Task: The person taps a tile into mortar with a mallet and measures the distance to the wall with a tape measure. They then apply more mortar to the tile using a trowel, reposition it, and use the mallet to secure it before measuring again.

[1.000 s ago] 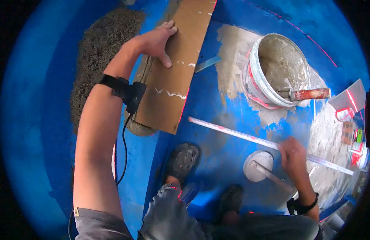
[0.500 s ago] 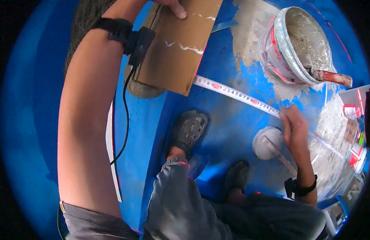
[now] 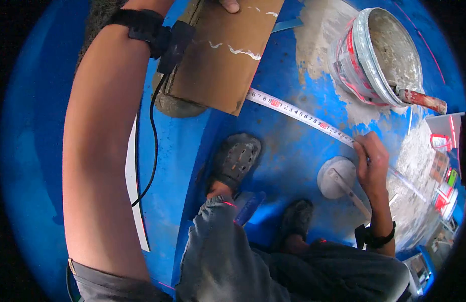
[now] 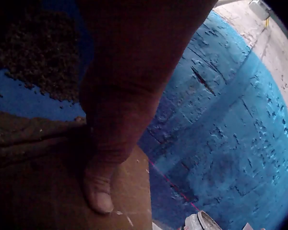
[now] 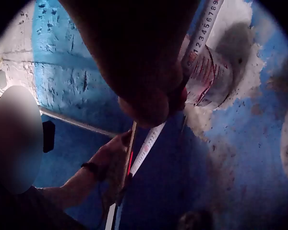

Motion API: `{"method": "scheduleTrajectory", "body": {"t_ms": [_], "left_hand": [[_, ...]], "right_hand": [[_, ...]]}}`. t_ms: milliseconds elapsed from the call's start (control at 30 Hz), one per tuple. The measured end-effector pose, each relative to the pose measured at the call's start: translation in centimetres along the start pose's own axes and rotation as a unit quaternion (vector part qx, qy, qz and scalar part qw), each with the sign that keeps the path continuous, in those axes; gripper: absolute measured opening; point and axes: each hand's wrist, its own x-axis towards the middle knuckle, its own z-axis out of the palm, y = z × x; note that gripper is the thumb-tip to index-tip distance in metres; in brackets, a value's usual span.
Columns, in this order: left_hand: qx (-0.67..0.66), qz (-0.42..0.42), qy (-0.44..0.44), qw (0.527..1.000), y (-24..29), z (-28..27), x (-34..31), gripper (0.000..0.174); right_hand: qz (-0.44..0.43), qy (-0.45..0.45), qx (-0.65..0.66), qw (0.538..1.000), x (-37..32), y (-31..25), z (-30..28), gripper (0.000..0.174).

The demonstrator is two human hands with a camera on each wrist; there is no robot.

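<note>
Two things meet your hands: a brown panel (image 3: 218, 75) and a white measuring tape (image 3: 303, 115). Your left hand (image 4: 113, 129) rests on the panel, thumb straight against its face; you cannot tell how its other fingers lie. Your right hand (image 3: 372, 163) pinches the tape, which runs from the panel's edge to your fingers and beyond. Past the tape stands a bucket (image 3: 346, 65) with a red-handled tool (image 3: 422, 100); a round pale disc (image 3: 336, 177) lies just beside your right hand.
</note>
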Motion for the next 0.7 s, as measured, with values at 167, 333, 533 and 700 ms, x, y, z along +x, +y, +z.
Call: {"method": "scheduleTrajectory", "body": {"t_ms": [167,333,533,700], "left_hand": [[0.026,-0.016,-0.002,1.0,0.5,-0.2,-0.5,0.145],[0.04,0.007,0.0,0.999,0.3,-0.3,0.0,0.144],[0.054,0.019,-0.004,0.998,-0.2,-0.3,0.3,0.145],[0.052,0.016,-0.008,0.999,-0.1,-0.4,0.2,0.144]], "right_hand": [[-0.004,0.002,0.016,1.0,0.1,-0.4,0.0,0.007],[-0.006,0.001,0.016,1.0,0.1,-0.4,0.0,0.007],[-0.009,0.008,0.018,1.0,0.2,-0.4,0.0,0.007],[-0.013,0.007,0.01,1.0,0.2,-0.3,-0.1,0.008]]}}
